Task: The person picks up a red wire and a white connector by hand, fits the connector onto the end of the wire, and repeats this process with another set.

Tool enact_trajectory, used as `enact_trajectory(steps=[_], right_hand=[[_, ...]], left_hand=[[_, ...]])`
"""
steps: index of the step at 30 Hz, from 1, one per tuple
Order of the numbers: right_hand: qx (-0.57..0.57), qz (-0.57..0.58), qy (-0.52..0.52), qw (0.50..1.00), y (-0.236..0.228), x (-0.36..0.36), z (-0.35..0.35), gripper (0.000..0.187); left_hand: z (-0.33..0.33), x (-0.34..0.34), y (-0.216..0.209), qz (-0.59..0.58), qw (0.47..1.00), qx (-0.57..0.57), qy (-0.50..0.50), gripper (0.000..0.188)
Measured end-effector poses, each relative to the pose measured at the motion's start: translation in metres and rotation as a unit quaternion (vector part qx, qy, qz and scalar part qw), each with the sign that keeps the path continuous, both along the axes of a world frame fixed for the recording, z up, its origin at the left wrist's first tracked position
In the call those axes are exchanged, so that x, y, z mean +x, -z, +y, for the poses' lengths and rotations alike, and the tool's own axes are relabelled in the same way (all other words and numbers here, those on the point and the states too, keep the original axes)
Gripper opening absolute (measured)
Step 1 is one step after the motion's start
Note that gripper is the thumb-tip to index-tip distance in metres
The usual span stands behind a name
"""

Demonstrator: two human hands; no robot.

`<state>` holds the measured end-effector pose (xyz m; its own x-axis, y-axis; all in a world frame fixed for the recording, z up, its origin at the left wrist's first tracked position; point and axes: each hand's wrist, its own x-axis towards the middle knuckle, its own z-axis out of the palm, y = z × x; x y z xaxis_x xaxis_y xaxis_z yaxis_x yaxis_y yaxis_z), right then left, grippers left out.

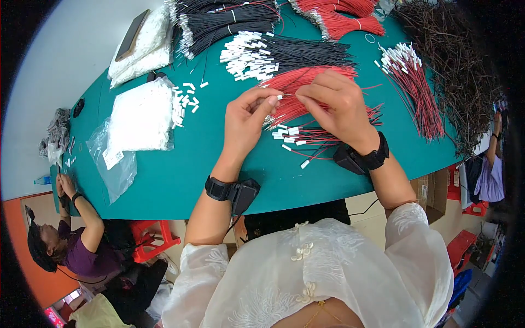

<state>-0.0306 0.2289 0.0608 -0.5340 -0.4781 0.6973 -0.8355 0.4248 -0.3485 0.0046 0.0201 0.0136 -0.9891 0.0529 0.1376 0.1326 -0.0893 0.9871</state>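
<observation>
Between the thumb and forefinger of my left hand (246,117) is a small white connector housing (280,97). My right hand (338,106) pinches a thin wire (291,94), whose end is at the housing; whether it sits inside is too small to tell. Both hands are raised over a bundle of red wires (295,82) lying on the green table (229,188). Just beyond lie black wires (309,53) with white housings on their left ends. Below my right hand is a small loose pile of red and black wires with white housings (292,133).
Loose white housings (180,109) lie beside a white-filled plastic bag (141,117). A phone (133,34) rests on more bags. Black bundles (229,22), red bundles (350,23), housed red wires (413,93) and a dark wire heap (459,71) stand farther off. Another person (82,235) works at left.
</observation>
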Motion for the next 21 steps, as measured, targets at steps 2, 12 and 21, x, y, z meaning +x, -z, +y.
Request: enact_trajectory(steps=[2, 12, 21], right_hand=[[0.009, -0.008, -0.005, 1.0, 0.0001, 0.0, 0.0006, 0.011], [0.02, -0.033, -0.011, 0.999, 0.0018, 0.0012, -0.0003, 0.011], [-0.001, -0.072, -0.031, 0.997, 0.0053, 0.0036, -0.0037, 0.01]], left_hand=[[-0.0004, 0.0, -0.0003, 0.001, 1.0, -0.001, 0.001, 0.016], [0.0019, 0.0001, 0.0038, 0.017, 0.999, -0.034, -0.007, 0.015], [0.0077, 0.0045, 0.0027, 0.017, 1.0, -0.025, -0.006, 0.014]])
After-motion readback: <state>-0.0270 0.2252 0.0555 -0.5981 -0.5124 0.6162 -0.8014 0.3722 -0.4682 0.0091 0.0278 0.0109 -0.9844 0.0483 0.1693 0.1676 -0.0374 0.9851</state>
